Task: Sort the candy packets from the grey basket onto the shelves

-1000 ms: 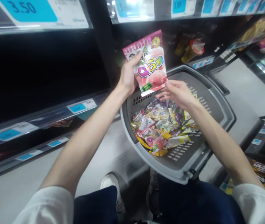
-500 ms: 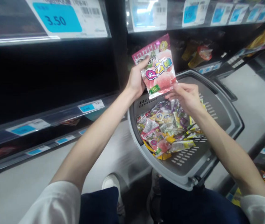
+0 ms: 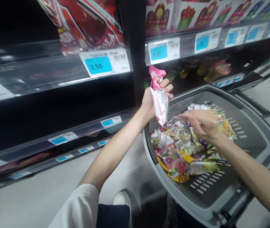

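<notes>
My left hand (image 3: 150, 99) is closed around a pink and white gummy candy bag (image 3: 160, 106), held edge-on above the near left rim of the basket. The bag's printed back partly shows. My right hand (image 3: 202, 123) hovers over the grey shopping basket (image 3: 256, 126), its back turned up and its fingers pointing left, loosely bent. I see nothing held in it; the fingertips are blurred. Beneath it lies a heap of small candy bags (image 3: 184, 142), among them a pink peach-printed bag (image 3: 176, 161) and a yellow-edged one (image 3: 203, 167).
Dark store shelves with price tags (image 3: 101, 65) run along the left and the back. A large red bag (image 3: 89, 25) lies on the upper left shelf, and fruit-printed boxes (image 3: 187, 15) line the upper right. A white shoe (image 3: 122, 199) stands on the pale floor.
The candy bag was facing me between both hands; now my left hand alone holds it, turned edge-on. My right hand has let go and moved down and right. The view has shifted upward.
</notes>
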{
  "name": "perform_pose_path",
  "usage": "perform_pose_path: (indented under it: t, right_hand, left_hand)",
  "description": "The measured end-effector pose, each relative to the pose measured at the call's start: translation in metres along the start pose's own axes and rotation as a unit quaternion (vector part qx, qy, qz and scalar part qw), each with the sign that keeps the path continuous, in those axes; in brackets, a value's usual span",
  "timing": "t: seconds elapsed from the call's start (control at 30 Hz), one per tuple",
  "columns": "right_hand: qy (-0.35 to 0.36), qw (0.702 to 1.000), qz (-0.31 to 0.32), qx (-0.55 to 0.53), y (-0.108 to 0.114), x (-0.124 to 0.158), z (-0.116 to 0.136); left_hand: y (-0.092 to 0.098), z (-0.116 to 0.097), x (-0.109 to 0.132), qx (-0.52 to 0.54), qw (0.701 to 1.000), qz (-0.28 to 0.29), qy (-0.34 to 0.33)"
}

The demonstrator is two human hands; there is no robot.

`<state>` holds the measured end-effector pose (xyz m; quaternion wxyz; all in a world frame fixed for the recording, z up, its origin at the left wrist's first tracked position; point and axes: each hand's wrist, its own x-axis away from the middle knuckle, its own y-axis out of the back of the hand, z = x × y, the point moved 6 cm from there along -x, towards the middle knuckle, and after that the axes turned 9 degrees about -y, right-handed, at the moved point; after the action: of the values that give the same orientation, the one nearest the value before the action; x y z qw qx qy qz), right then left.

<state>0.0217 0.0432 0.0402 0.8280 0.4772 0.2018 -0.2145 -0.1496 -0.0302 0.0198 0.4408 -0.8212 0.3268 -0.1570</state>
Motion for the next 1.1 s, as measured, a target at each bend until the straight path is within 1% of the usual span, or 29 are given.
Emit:
perform_pose_path:
  t: [0.07,0.2,0.27,0.37,0.43,0.57,0.63,0.7,0.73,0.83,0.9,1.0,1.1]
  right_hand:
    - [0.026,1.000,0.003,-0.010,0.000,-0.001,0.003]
    - [0.037,0.999,0.014,-0.014,0.000,-0.003,0.005]
    - [0.029,0.999,0.018,-0.016,-0.001,-0.005,0.004]
    - [-0.004,0.999,0.033,-0.013,-0.003,-0.006,0.000]
    - [-0.014,0.999,0.041,-0.013,-0.004,-0.006,-0.001]
    - [0.033,0.999,0.018,-0.010,0.000,-0.007,0.007]
    - [0.032,0.999,0.019,-0.005,0.001,-0.008,0.007]
    - [0.016,1.000,0.024,0.008,0.002,-0.009,0.004]
    - [0.006,1.000,0.023,0.019,0.002,-0.009,0.002]
    - [-0.040,0.998,0.002,0.057,0.006,-0.009,-0.011]
    - [-0.098,0.993,-0.015,0.065,0.009,-0.010,-0.024]
    - [-0.198,0.979,-0.052,0.014,0.013,-0.010,-0.042]
    - [-0.256,0.959,-0.103,-0.058,0.013,-0.009,-0.048]
  left_hand:
    - [-0.002,-0.004,0.003,-0.012,1.000,0.022,-0.004]
    - [-0.004,-0.006,0.009,-0.050,0.999,0.015,-0.009]
    - [-0.004,-0.004,0.010,-0.053,0.998,0.009,-0.014]
    - [-0.003,-0.002,0.010,-0.045,0.999,0.007,-0.013]
    - [-0.003,0.000,0.011,-0.040,0.999,0.010,-0.004]
    - [-0.007,0.001,0.013,-0.024,0.999,0.014,0.017]
    - [-0.011,0.006,0.014,-0.029,0.998,0.024,0.043]
    - [-0.013,0.014,0.014,-0.058,0.996,0.035,0.062]
    - [-0.012,0.017,0.013,-0.077,0.995,0.034,0.062]
    - [-0.004,0.025,0.009,-0.109,0.993,0.008,0.033]
    - [0.001,0.027,0.006,-0.107,0.994,-0.007,0.010]
    - [0.005,0.026,0.004,-0.105,0.994,-0.020,-0.021]
    - [0.005,0.022,0.005,-0.107,0.993,-0.031,-0.047]
